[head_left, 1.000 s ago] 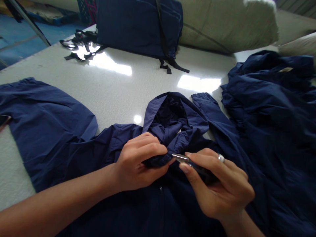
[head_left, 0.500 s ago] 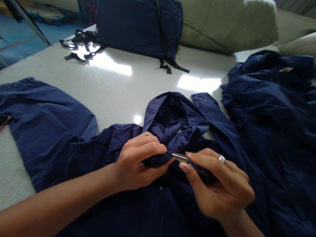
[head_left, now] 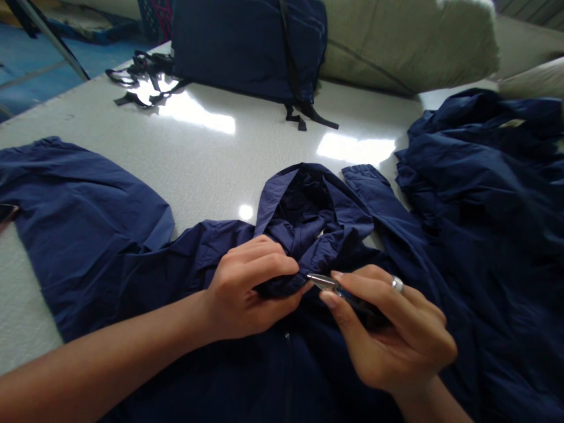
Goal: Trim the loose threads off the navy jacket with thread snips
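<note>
A navy hooded jacket (head_left: pixel 211 364) lies spread in front of me, its hood (head_left: pixel 352 217) standing open toward the middle. My left hand (head_left: pixel 253 285) pinches the cloth at the neck below the hood, fingers closed on a fold. Thread snips (head_left: pixel 324 282) with pointed metal blades are held in my right hand (head_left: pixel 392 329), which wears a ring. The blade tips touch or nearly touch the fabric beside my left fingertips; which, I cannot tell. Most of the snips' handle is hidden inside my right hand.
The garments rest on a pale, glossy table (head_left: pixel 202 158). A strapped navy bundle (head_left: pixel 247 47) stands at the back, with loose black straps (head_left: pixel 150 70) beside it. Rumpled navy garments (head_left: pixel 484 194) are heaped at right. Large greenish sacks (head_left: pixel 405 44) lie behind.
Almost nothing differs. Both hands, the snips and the jacket keep their places, with only a very slight shift of the view.
</note>
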### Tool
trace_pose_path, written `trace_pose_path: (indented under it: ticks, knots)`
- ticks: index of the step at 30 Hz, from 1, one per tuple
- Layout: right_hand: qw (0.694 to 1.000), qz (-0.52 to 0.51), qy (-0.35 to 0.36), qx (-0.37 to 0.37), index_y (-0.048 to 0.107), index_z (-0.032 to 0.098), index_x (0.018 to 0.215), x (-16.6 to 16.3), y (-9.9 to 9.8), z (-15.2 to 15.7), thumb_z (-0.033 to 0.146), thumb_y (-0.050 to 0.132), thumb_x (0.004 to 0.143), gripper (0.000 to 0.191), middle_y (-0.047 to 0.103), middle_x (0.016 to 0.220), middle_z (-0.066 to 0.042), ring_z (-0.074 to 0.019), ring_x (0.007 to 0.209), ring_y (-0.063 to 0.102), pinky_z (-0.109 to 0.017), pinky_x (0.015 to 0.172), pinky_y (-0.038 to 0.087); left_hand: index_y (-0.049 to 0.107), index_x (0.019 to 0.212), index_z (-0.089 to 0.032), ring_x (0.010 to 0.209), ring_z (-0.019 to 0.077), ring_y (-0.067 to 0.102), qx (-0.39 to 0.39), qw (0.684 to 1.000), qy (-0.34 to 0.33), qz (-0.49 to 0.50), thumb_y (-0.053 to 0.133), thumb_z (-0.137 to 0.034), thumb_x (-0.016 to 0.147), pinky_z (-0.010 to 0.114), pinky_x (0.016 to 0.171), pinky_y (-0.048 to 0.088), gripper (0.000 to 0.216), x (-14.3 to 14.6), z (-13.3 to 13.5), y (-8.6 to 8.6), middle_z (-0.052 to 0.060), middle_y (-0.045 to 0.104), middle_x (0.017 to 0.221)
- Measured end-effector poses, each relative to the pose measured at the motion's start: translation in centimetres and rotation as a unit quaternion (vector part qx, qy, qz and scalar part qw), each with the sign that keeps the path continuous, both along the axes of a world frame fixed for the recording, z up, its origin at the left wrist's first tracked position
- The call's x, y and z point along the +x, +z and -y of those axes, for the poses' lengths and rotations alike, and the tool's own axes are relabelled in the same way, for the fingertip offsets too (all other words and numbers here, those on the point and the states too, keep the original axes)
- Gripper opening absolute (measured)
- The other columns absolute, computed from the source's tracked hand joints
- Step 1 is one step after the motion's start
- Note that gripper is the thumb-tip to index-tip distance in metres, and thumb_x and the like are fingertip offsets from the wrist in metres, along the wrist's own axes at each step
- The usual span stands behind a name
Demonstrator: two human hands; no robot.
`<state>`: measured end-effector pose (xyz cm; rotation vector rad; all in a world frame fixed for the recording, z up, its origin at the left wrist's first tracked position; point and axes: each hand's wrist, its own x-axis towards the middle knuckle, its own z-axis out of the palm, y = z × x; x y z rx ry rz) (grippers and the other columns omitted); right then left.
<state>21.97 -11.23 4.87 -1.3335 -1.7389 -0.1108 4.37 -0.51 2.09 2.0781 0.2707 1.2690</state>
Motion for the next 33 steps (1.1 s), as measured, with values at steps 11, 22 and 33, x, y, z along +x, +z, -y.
trace_pose_path:
  ticks: [11,22,33]
  knots:
    - [1.0,0.001,-0.009,0.004,0.071,0.014,0.098,0.0,-0.2,-0.2,0.002,0.075,0.084,0.02,0.074,0.077,-0.005,-0.0145,0.065,0.071,-0.025,0.058,0.058,0.067,0.093,-0.016,0.062,0.012,0.056,-0.009,1.0,0.001,0.007,0.076,-0.008,0.086,0.029,0.065,0.051,0.015,0.0,0.1,-0.1,0.001,0.066,0.073]
    - [0.999,-0.016,-0.032,-0.004,0.07,0.018,0.099,-0.1,-0.1,0.0,0.007,0.077,0.083,0.02,0.073,0.078,-0.002,-0.0139,0.062,0.068,-0.024,0.054,0.056,0.065,0.093,-0.018,0.064,0.0131,0.058,-0.043,0.999,0.018,-0.003,0.077,-0.013,0.086,0.029,0.064,0.051,0.015,0.0,0.3,-0.3,0.001,0.066,0.072]
    - [0.964,-0.256,-0.067,-0.005,0.072,0.02,0.113,-0.5,-1.2,1.0,0.027,0.063,0.098,0.019,0.068,0.091,-0.005,-0.0169,0.072,0.064,-0.03,0.059,0.051,0.068,0.096,-0.021,0.07,0.0156,0.058,0.081,0.996,0.019,-0.045,0.06,-0.005,0.092,0.031,0.067,0.049,0.017,-0.3,-0.3,-0.1,0.003,0.066,0.08]
